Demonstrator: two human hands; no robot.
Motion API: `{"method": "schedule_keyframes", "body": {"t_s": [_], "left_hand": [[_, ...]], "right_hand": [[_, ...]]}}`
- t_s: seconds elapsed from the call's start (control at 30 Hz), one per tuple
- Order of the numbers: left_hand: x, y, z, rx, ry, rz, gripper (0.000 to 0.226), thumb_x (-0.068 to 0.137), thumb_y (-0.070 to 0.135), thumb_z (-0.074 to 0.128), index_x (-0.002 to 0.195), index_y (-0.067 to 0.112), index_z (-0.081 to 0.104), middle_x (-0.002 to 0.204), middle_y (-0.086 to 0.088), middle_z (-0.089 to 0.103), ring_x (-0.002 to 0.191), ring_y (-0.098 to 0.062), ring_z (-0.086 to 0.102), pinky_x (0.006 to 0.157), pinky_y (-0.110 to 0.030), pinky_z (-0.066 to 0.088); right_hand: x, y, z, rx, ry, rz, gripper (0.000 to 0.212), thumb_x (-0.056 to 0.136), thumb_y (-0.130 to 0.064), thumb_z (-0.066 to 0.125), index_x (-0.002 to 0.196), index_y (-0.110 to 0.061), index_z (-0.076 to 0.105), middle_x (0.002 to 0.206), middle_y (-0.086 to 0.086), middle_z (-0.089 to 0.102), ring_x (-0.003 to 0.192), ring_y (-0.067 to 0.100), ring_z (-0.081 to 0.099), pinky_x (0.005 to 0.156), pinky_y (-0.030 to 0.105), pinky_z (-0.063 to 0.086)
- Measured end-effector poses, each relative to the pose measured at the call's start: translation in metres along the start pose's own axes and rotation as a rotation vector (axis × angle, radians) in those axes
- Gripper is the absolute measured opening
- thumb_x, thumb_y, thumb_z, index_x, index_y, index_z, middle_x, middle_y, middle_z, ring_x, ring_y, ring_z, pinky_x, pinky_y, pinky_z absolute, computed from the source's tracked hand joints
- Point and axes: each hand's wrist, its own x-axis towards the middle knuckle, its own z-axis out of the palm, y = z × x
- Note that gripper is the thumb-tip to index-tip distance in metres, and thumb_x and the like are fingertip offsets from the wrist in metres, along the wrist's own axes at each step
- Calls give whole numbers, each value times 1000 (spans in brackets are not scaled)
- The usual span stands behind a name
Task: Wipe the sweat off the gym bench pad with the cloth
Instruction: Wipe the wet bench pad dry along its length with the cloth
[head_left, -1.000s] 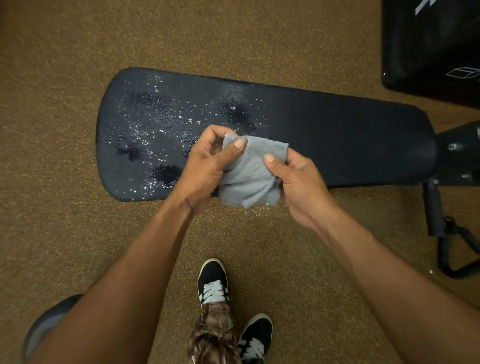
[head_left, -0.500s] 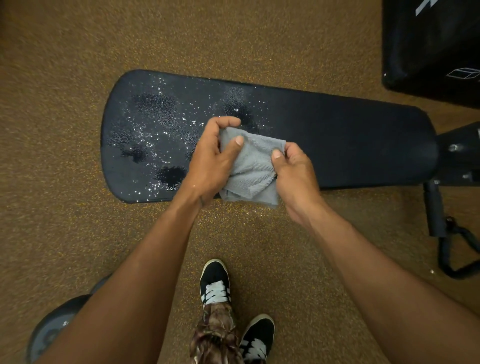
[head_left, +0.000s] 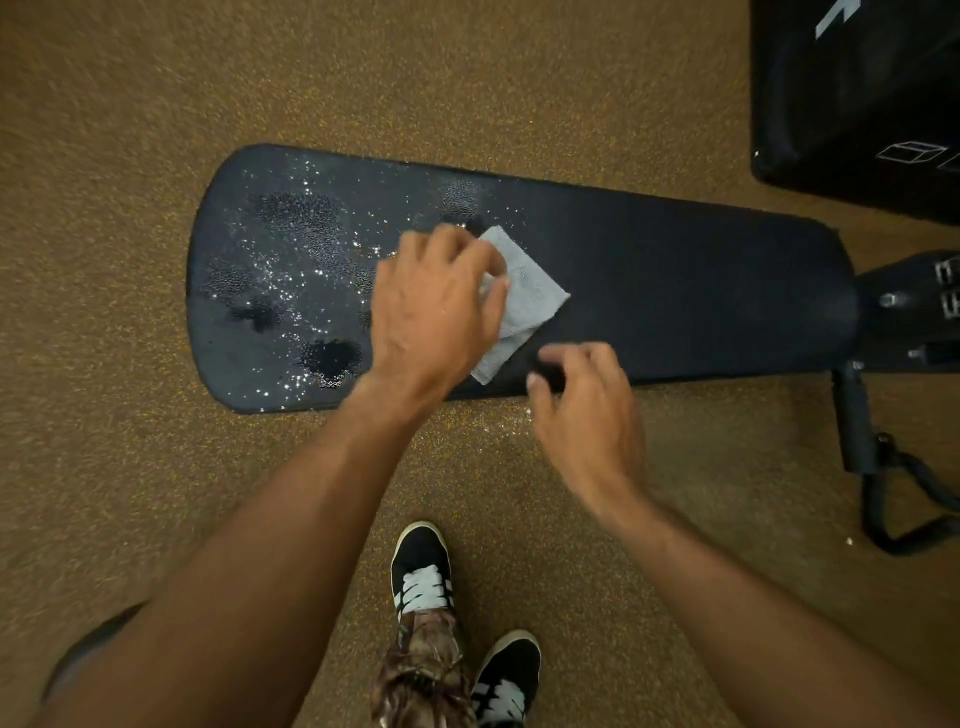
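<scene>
A long black bench pad (head_left: 675, 291) lies across the view, its left half speckled with shiny sweat droplets (head_left: 291, 270) and darker wet patches. A folded grey cloth (head_left: 524, 304) lies flat on the pad near the middle. My left hand (head_left: 431, 312) presses palm-down on the cloth's left part, fingers over it. My right hand (head_left: 587, 410) hovers at the pad's near edge just right of the cloth, fingers loosely curled and holding nothing.
Speckled brown gym flooring surrounds the bench. The bench's black frame and bolts (head_left: 914, 312) are at the right, with a black strap handle (head_left: 904, 499) below. A large black pad (head_left: 857, 98) fills the top right. My shoes (head_left: 423, 571) stand near the bench.
Both hands held the cloth above the pad before. Now the cloth lies on the pad under my left hand, and my right hand has let go and drawn back.
</scene>
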Motion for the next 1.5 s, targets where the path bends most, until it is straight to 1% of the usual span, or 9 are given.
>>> {"method": "schedule_keyframes", "body": {"t_s": [0.1,0.23,0.47,0.63,0.77,0.97,1.07,1.17,1.5], "left_hand": [[-7,20,18,178,-188,30,46,95,62,51,127,31,59,132,-1,59,121,-35,52,95,-52,44],[-8,30,39,336,-387,-20,59,97,65,46,145,33,36,158,-4,31,147,-52,18,111,-75,23],[-3,19,43,384,-391,-10,48,107,30,35,154,32,24,166,-8,18,148,-52,19,111,-61,36],[3,13,35,411,-315,47,45,106,25,40,151,24,33,155,-6,39,130,-38,46,84,-47,52],[22,15,26,271,-144,-31,22,105,28,44,124,20,53,114,-7,69,101,-34,63,60,-39,37],[69,-1,7,38,173,-340,27,108,27,31,123,13,48,107,-14,68,81,-33,53,67,-42,29],[94,-19,13,92,105,-187,29,107,30,29,121,12,47,104,-14,65,89,-36,56,68,-45,39],[98,-23,31,233,-147,-5,32,103,33,37,126,16,51,126,-17,61,118,-43,52,95,-57,44],[111,-13,53,417,-125,-14,37,106,16,33,138,16,51,129,-12,61,120,-41,45,76,-42,38]], "right_hand": [[-16,15,12,-225,-47,-123,53,88,-39,63,134,-15,51,135,6,47,122,24,45,95,39,49],[-21,19,24,-319,-140,-184,77,87,-40,63,149,-8,30,154,17,32,143,34,28,115,47,31],[-19,27,20,-423,-297,-294,90,90,-52,52,156,-19,1,163,14,-1,150,35,-1,120,53,13],[-13,30,11,-421,-359,-315,88,93,-52,49,155,-24,-7,163,11,-8,150,32,-4,120,55,11],[-15,28,11,-406,-368,-304,89,93,-53,47,154,-25,-11,163,9,-11,150,31,-6,119,55,15],[-14,20,9,-403,-382,-270,84,95,-54,41,155,-23,-11,163,11,-9,150,33,-4,118,56,17],[-12,13,6,-423,-364,-250,81,94,-58,38,156,-23,-2,164,11,4,150,34,9,117,59,14],[-2,3,2,-388,-275,-241,77,90,-59,45,154,-26,15,157,11,27,140,35,29,114,56,26],[14,12,10,-243,-407,-281,84,92,-58,46,154,-31,-4,163,4,-13,149,32,-14,120,54,7]]}}
